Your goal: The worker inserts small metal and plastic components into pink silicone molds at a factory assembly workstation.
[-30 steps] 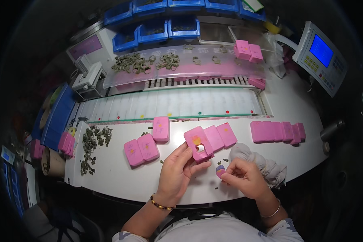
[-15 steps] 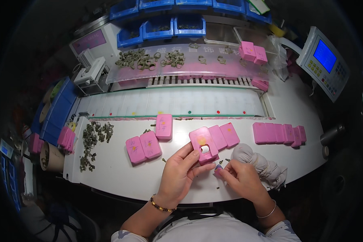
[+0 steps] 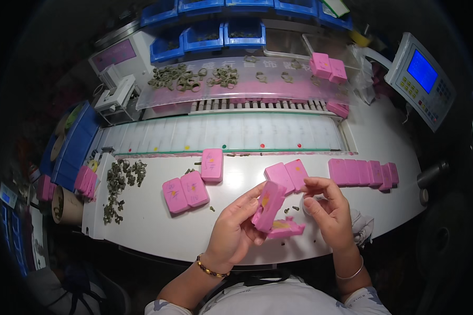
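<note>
My left hand grips a pink rubber mold, tilted on edge above the table. A second pink piece with a yellowish patch hangs below it, like an opened half; whether they join is hidden by my fingers. To its right, my right hand is open, fingers curled and apart, touching neither piece. A bundled pale cloth lies mostly behind that hand. Just beyond the held mold, two pink mold blocks rest on the table, with small dark bits nearer my right hand.
More pink blocks lie at left and in a row at right. Greenish-brown small parts pile at far left. Beyond runs a white belt with colored dots, then a clear shelf with rings, blue bins and a control panel.
The mold, earlier held face up, is now turned on edge with a second piece hanging below. My right hand has risen and opened, away from a small purplish piece. The belt's dots shifted left.
</note>
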Tool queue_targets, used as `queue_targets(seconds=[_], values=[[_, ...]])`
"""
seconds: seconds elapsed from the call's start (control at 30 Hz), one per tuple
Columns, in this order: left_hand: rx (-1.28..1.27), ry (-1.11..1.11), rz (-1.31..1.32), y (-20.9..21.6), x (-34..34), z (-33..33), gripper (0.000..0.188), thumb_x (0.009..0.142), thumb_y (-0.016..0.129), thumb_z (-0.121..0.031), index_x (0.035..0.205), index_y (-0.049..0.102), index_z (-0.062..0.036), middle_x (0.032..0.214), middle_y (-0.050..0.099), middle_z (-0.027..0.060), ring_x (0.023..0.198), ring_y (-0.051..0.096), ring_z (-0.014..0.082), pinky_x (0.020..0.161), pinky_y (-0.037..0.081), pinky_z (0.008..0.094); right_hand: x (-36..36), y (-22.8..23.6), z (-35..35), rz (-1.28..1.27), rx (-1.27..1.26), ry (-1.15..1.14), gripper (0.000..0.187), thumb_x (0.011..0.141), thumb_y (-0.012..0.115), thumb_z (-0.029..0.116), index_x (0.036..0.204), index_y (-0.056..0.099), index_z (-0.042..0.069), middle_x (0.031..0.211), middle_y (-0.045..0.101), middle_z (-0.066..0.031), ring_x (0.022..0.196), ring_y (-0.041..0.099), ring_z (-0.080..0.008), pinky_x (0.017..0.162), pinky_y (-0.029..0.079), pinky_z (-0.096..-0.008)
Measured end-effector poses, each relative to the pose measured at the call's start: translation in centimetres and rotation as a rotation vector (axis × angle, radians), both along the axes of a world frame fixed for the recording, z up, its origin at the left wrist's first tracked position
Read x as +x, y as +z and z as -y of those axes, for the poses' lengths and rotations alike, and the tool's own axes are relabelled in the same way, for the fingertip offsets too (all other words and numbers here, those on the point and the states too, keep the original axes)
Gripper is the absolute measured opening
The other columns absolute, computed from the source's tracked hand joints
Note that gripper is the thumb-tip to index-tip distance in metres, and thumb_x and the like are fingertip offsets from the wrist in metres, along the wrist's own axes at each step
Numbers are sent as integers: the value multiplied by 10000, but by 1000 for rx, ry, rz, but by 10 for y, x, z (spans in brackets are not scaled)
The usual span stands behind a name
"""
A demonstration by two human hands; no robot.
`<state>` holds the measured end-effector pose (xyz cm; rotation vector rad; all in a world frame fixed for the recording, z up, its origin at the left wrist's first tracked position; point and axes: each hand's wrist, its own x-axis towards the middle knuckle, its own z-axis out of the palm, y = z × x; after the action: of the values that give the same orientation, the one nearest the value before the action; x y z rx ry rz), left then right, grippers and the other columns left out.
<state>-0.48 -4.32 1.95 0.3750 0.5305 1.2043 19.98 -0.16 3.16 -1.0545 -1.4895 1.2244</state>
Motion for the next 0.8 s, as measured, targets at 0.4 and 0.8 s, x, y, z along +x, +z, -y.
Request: queue_targets(seconds=[0.4,0.8], values=[[-129,-370,340,-13,13,5,358,1019,411,-295,1231,523,-29,911,568,106,674,521,126,575,455,232,-21,11,4,-159,-27,421,185,880,664,75,1047,630,3,939,598,-39,870,514,-102,776,433,-266],[-35,-220,-118,0,20,11,438,1047,364,-369,1277,405,1,1155,561,162,738,627,217,631,517,293,-23,-9,-6,-368,-440,191,160,989,548,202,977,549,42,796,610,-20,601,516,-36,470,400,-185]])
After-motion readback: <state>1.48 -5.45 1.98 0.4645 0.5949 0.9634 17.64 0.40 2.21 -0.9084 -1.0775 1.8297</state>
